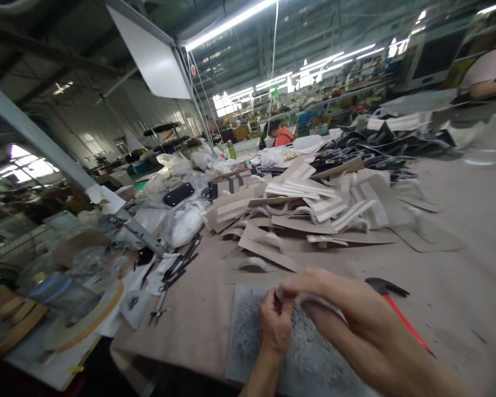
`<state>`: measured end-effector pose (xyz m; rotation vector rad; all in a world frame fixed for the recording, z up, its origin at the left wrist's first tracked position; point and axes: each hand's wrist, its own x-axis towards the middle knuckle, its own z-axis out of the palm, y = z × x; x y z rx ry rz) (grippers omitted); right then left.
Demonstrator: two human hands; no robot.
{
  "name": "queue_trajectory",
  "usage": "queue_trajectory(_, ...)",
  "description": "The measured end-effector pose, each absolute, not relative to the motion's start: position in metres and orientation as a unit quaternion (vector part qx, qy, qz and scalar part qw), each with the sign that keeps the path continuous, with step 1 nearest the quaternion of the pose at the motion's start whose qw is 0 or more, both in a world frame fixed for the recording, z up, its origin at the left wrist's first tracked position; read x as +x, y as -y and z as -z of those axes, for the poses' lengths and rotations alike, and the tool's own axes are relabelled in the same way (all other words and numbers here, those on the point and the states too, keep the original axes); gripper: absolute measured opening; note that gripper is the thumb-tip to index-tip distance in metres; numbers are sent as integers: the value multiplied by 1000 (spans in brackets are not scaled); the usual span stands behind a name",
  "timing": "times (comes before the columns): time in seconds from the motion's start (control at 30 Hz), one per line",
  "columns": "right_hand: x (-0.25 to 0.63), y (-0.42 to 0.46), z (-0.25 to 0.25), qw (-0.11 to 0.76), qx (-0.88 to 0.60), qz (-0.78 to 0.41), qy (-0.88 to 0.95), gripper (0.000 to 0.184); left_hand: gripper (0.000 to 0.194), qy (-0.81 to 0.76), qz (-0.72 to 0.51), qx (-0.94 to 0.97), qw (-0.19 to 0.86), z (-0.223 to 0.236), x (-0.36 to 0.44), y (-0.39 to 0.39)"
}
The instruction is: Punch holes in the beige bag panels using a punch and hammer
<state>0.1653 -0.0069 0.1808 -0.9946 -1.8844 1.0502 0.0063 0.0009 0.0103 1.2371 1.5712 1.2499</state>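
Note:
Over a grey, scuffed board (248, 353) on the near side of the table, my two hands meet. My left hand (275, 325) is closed, thumb and fingers pinched together around something small and dark that I cannot make out. Just to its right, my right hand (334, 300) is blurred by motion, its fingers curled over toward the left fingertips. A pale edge (333, 309) shows between its fingers and thumb; what it belongs to is hidden. A hammer with a black head and red handle (403, 314) lies on the table right of my right hand.
Beyond the board is a heap of beige panels with white strips (306, 204), and dark pieces (367, 143) behind it. Clear plastic bags (186, 220) lie left. A metal post (66, 160) slants beside the table; tape rolls (86, 320) sit lower left. Another person's arm (488, 82) shows at right.

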Motion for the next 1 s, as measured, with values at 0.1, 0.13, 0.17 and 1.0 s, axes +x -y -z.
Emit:
queue_trajectory(0.1,138,-64,-148,400,-480,-246,741,41,27,-621,-510,486,345,-9,8,-1)
queue_trajectory(0.13,131,-86,-133,362,-511,-212,750,48,27,-618,-513,488,340,-7,8,-2)
queue_trajectory(0.17,124,-106,-119,307,-532,-181,768,55,27,-616,-516,490,339,-5,9,-2)
queue_trajectory(1.0,184,64,-52,162,-633,-126,747,48,31,-592,-568,457,345,1,3,-6)
